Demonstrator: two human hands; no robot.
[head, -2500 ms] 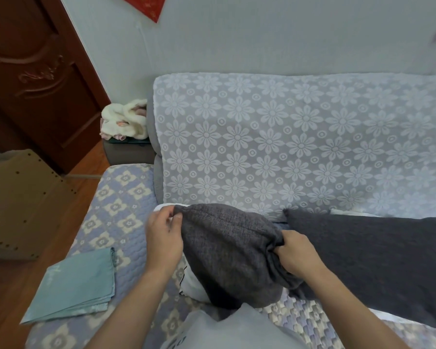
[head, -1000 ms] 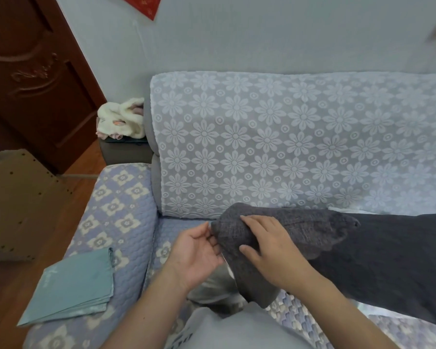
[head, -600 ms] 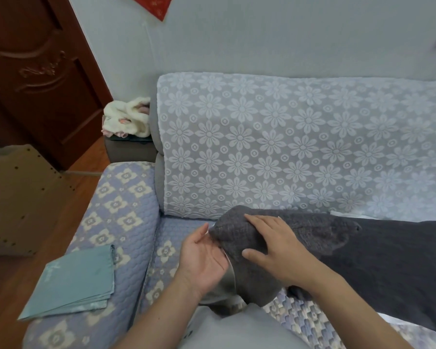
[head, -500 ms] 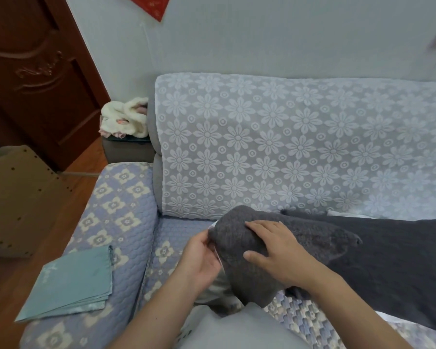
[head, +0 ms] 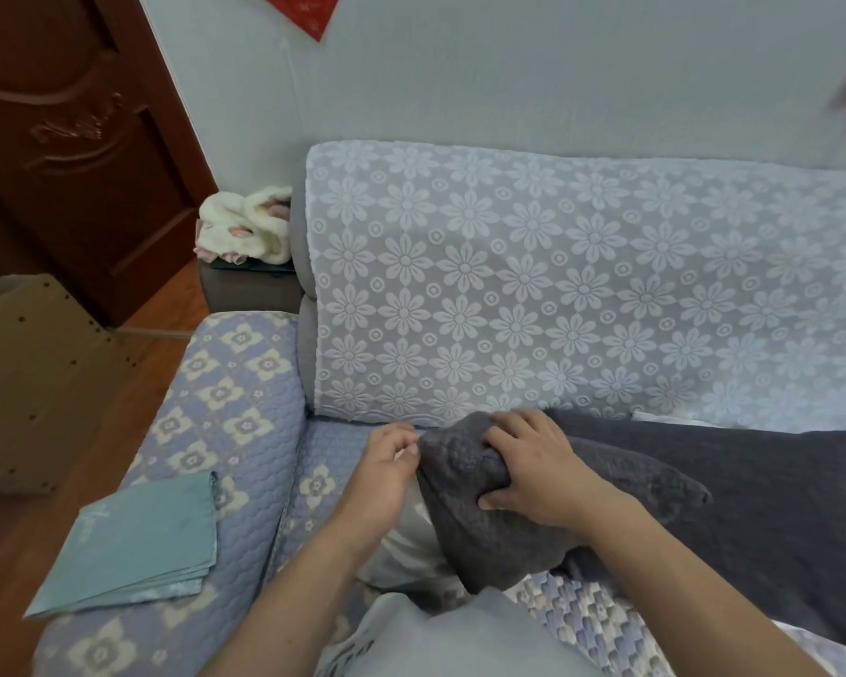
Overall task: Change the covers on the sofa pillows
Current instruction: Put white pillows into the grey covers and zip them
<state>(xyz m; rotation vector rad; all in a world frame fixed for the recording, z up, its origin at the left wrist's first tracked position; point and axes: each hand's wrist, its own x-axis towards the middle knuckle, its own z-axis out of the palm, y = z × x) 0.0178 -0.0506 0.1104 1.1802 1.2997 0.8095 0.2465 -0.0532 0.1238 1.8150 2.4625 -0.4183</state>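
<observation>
We see a dark grey pillow cover [head: 489, 520] bunched over a pillow on the sofa seat [head: 333, 461], near the left end, just below the lower edge of the white flower-patterned throw [head: 533, 295] that drapes the backrest. Our right hand [head: 533, 469] grasps the top of that cover, fingers curled over the fabric and thumb pressed into its front. Our left hand [head: 387, 461] pinches the cover's left edge between curled fingers and thumb, where a sliver of the pale pillow insert [head: 411, 535] shows beneath. A second dark grey pillow [head: 777, 520] lies flat to the right, touching the bunched one and reaching toward the seat's right end. On the quilted left armrest [head: 225, 383], toward its front corner, rests a folded stack of teal pillow covers [head: 133, 544]. Beyond the armrest a cream fleece bundle [head: 245, 227] sits on a small grey side table [head: 250, 290] beside the dark wooden door [head: 69, 139].
</observation>
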